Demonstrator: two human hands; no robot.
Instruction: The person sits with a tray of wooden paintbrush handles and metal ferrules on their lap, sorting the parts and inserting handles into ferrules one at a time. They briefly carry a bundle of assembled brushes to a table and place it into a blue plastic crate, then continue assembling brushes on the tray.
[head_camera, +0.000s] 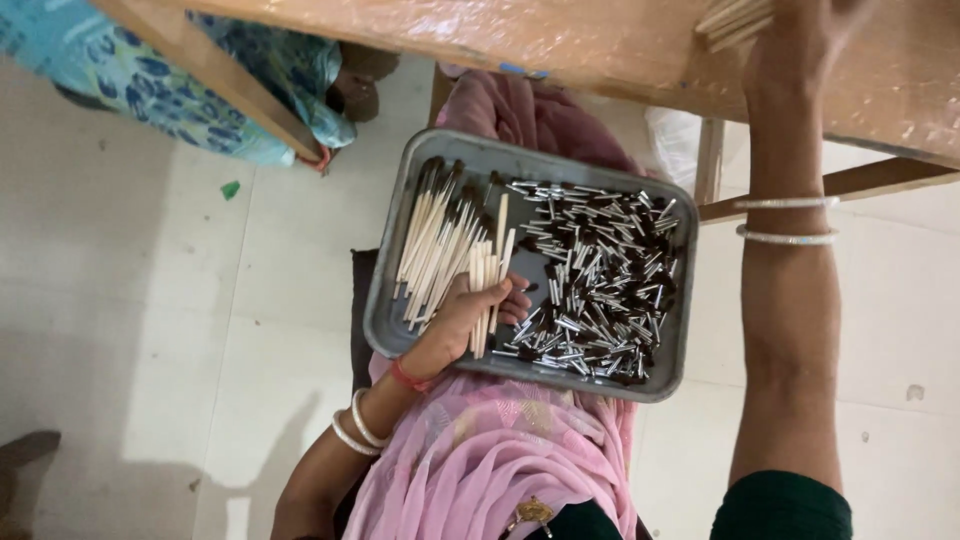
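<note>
A grey metal tray (385, 300) rests on my lap, over pink cloth. Its left side holds a pile of pale wooden sticks with dark tips (430, 240). Its right side is heaped with several small silver ferrules with dark bristles (600, 280). My left hand (465, 315) lies in the tray and grips a bunch of the pale sticks (490, 275). My right hand (800, 40) reaches up onto the wooden table (560, 40) and touches a few pale sticks (730, 20) lying there; whether it grips them is hidden.
The wooden table has a leg (215, 75) slanting at upper left and braces (840, 180) at right. A person in blue patterned cloth (180, 80) sits beyond the table. Pale tiled floor (130, 300) lies to the left.
</note>
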